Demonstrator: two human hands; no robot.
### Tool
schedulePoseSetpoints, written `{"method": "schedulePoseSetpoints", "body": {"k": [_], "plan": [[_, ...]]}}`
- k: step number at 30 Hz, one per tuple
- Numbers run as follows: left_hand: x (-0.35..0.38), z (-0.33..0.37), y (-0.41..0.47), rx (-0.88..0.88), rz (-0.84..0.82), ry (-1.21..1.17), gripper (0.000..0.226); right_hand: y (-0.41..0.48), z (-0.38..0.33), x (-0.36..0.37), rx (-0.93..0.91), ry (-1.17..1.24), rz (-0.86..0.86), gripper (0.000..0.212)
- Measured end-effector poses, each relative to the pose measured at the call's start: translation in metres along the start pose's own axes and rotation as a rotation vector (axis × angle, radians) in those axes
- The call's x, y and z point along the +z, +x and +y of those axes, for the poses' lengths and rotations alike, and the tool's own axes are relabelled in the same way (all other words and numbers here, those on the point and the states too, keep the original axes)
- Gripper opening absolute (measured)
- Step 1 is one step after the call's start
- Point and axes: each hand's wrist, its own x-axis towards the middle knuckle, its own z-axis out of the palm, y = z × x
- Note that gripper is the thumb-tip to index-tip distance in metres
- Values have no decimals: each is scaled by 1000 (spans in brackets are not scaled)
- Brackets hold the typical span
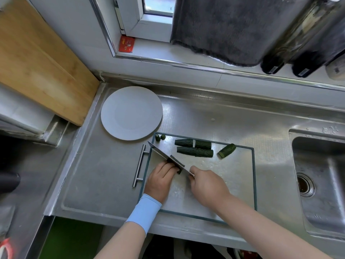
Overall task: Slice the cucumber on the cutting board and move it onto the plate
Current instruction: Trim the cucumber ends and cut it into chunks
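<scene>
Left hand (160, 181) pins a cucumber piece (176, 162) on the cutting board's (233, 180) near-left part, fingers curled onto it. Right hand (207, 186) is clamped round the knife (160, 152) handle, blade across that piece. Two long halves (195, 152) lie along the board's far edge, a stub (227, 150) beside them. The plate (131, 113) sits just off the board's far-left corner.

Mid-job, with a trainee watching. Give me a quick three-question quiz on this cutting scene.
1. True or false: cucumber slices already lie on the white plate.
2. Which hand grips the knife? A: left. B: right.
3. Fill in: the left hand steadies a cucumber piece on the ____.
Key: 1 false, the plate is bare; 2 B, the right hand; 3 cutting board.
</scene>
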Motion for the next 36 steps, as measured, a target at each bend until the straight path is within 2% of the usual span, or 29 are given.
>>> {"method": "schedulePoseSetpoints", "body": {"k": [8, 12, 20, 25, 28, 33, 36], "plan": [[2, -2, 0, -4, -35, -18, 26, -5, 10, -5, 6, 26, -18, 17], [-5, 1, 7, 18, -73, 2, 20, -7, 12, -23, 30, 145, -26, 29], [-15, -8, 36, 269, -252, 90, 28, -14, 24, -63, 43, 295, 105, 27], [-6, 6, 36, 421, -384, 128, 17, -23, 40, -69, 80, 324, 124, 27], [13, 34, 51, 397, -419, 114, 23, -25, 49, -74, 112, 321, 156, 27], [40, 57, 85, 381, -601, 245, 37, -24, 65, -84, 143, 303, 224, 29], [40, 58, 94, 347, -605, 282, 24, -22, 76, -88, 162, 302, 248, 23]]}}
